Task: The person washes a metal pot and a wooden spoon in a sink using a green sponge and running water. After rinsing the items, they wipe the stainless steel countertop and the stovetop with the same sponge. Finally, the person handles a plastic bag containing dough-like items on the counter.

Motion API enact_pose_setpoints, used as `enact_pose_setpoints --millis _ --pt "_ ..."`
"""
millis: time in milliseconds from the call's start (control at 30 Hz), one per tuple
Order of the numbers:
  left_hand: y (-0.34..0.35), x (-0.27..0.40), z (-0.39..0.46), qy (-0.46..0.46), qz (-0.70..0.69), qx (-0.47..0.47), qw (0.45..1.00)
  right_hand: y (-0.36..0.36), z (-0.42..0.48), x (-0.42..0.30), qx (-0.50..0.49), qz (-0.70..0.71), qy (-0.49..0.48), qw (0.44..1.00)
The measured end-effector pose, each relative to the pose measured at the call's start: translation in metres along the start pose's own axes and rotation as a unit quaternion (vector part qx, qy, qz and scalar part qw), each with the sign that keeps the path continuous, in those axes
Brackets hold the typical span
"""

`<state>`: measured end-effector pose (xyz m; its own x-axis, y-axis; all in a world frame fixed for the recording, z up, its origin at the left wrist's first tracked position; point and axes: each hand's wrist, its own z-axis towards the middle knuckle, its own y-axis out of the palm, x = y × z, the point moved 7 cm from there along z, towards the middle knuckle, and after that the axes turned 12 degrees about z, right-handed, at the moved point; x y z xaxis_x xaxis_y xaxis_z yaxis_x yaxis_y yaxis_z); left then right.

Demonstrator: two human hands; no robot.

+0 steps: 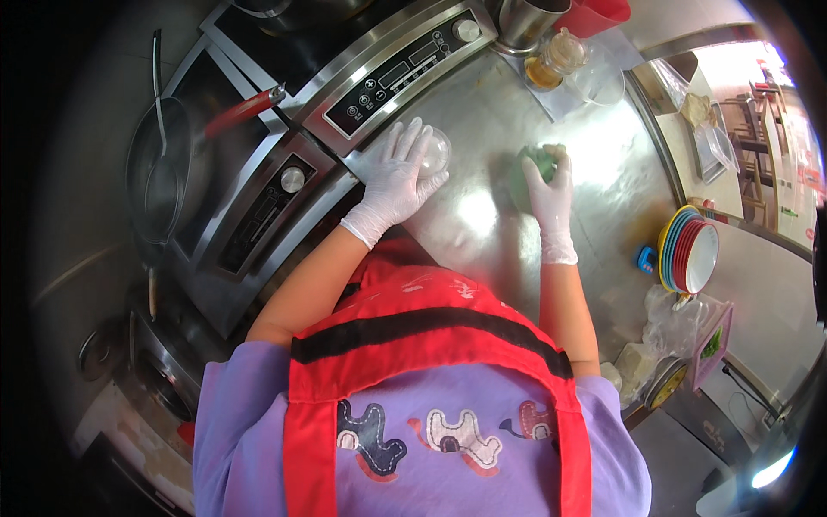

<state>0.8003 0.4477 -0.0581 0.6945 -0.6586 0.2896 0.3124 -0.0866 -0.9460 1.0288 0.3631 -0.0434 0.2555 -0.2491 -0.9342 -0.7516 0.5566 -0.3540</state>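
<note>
My left hand (402, 178), in a thin clear-white glove, rests over a small round transparent bowl (437, 152) on the steel counter (478, 129). Its fingers lie along the bowl's left side and the thumb reaches its near edge; much of it is hidden under the hand. Also gloved, my right hand (551, 184) grips a green cloth-like thing (546, 165) against the countertop. That green thing is partly covered and slightly blurred, so its exact kind is unclear.
Induction cookers (400, 71) border the counter on the left, one carrying a red-handled pan (158, 194) with a ladle. A glass oil jug (555, 61) and a steel container (530, 22) stand at the back. Stacked plates (701, 258) and a blue timer (646, 259) are at right.
</note>
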Motion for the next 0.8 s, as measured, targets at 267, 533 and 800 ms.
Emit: enact_pose_setpoints --millis 267,533,800 --pt "0.001 0.007 0.001 0.009 0.0 -0.018 1.0 0.112 0.108 0.008 -0.059 -0.16 -0.244 0.955" --pt "0.005 0.001 0.008 0.029 -0.017 -0.036 0.999 0.17 0.141 0.011 -0.072 -0.374 -0.263 0.886" --pt "0.002 0.004 0.013 -0.01 0.008 -0.058 0.998 0.084 0.081 0.035 -0.141 -0.317 -0.207 0.915"
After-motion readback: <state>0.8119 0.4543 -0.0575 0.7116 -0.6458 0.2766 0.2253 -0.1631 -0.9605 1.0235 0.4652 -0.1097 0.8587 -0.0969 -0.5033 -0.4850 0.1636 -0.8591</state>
